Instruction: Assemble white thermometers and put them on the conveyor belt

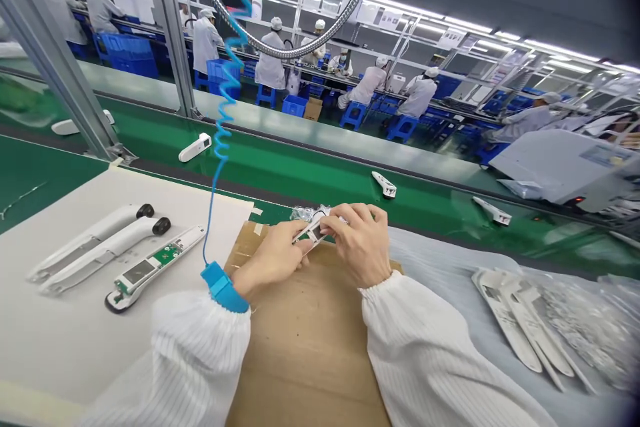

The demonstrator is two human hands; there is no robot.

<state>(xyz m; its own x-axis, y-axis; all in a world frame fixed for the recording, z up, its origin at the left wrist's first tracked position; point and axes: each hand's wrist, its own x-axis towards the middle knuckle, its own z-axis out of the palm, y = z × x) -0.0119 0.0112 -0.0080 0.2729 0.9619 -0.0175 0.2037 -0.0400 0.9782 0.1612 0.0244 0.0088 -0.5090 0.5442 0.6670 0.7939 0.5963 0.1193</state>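
Observation:
My left hand (273, 260) and my right hand (357, 243) both grip a small white plastic device housing (313, 231) with a dark window, held over a cardboard sheet (305, 353). A crumpled clear plastic bag (305, 213) lies just behind my hands. A blue antistatic wrist strap (223, 288) circles my left wrist, and its coiled blue cord (225, 113) rises out of view. To my left on a white mat (65, 340) lie several white handle-shaped housings (95, 247), one an open device with a green circuit board (150, 268).
Behind the bench runs a green conveyor belt (320, 173) carrying white device parts (384, 184). A stack of white shells (515, 317) lies on plastic sheeting at right. Metal posts (173, 27) and a steel hose (280, 47) stand ahead. Co-workers in white suits sit at a far line.

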